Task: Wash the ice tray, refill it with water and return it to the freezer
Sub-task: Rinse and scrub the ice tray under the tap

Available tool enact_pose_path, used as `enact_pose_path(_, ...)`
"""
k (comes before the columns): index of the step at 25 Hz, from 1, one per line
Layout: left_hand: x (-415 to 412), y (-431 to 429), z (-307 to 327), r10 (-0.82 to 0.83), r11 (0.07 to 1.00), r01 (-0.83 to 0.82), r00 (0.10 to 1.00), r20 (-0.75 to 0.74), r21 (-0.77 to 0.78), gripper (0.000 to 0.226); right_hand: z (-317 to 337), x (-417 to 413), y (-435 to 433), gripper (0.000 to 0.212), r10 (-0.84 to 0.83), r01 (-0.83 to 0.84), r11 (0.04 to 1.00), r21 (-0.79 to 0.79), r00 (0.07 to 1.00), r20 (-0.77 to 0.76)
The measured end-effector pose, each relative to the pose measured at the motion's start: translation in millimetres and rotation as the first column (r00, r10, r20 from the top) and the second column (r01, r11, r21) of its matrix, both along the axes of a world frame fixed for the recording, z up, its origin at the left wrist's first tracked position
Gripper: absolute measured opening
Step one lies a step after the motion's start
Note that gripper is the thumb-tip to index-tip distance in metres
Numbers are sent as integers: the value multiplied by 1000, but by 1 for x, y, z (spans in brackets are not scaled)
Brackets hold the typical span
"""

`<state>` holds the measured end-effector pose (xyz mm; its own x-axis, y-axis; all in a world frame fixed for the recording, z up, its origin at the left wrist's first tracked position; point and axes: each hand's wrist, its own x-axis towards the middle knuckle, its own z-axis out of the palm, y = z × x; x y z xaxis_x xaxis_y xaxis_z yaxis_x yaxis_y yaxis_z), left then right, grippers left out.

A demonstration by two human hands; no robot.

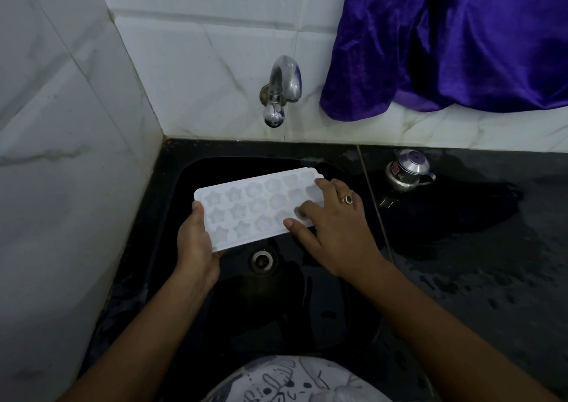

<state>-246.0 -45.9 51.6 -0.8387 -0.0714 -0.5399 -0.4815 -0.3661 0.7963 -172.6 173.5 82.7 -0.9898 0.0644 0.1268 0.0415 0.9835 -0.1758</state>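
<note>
I hold the ice tray [252, 208] over the black sink [172, 186], a little below the tap [282, 88] and above the drain [261, 259]. It is almost level, with the cells facing up. My left hand [196, 241] grips the left short end, the thumb on the top rim and the fingers curled under it. My right hand [325, 217] lies spread on the right end, the fingers quite straight and resting on the cells, the thumb at the near edge.

I can see no stream of water from the tap. The star and round cells look empty, but I cannot tell if a thin film of water is inside them. The table [491, 248] to the right of the sink is wet, and a small steel pot [407, 171] stands on it near the wall. A purple cloth [445, 38] hangs above.

My judgement is that I am in the washing part, perhaps rubbing the cells with the fingers, and I cannot say it is finished. What remains, I think, is rinsing, filling every cell with water, and carrying the tray level to the freezer, which is not in view here.
</note>
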Motion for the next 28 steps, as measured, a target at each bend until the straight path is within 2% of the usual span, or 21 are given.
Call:
enact_pose_path(3, -1, -1, 1, 4, 1000, -4, 1000, -4, -3, 42, -3, 3, -2, 65, 38, -36, 999, -32, 997, 66)
enact_pose_path(5, -2, -4, 0, 13, 1000, -13, 1000, -2, -11, 42, -1, 7, 3, 61, 49, -43, 996, -75, 995, 90)
enact_pose_path(8, -1, -3, 1, 18, 1000, -18, 1000, 0, -3, 42, 4, 6, -1, 58, 14, -9, 991, -130, 999, 39)
enact_pose_path(10, -1, -1, 1, 21, 1000, -21, 1000, 0, -2, 42, 7, 6, -9, 59, 69, -68, 985, -157, 998, 0)
enact_pose_path(12, -2, -1, 3, 24, 1000, -24, 1000, -3, 2, 42, 7, 8, -13, 61, 151, -147, 982, -118, 988, 31)
enact_pose_path(16, 1, 3, 3, 7, 1000, -7, 1000, 2, 1, 43, 8, 4, -21, 64, 111, -114, 993, 14, 987, 114)
enact_pose_path(28, 6, 4, 4, -10, 1000, 10, 1000, 0, -3, 43, 7, 6, -25, 64, 113, -112, 994, -14, 985, 130)
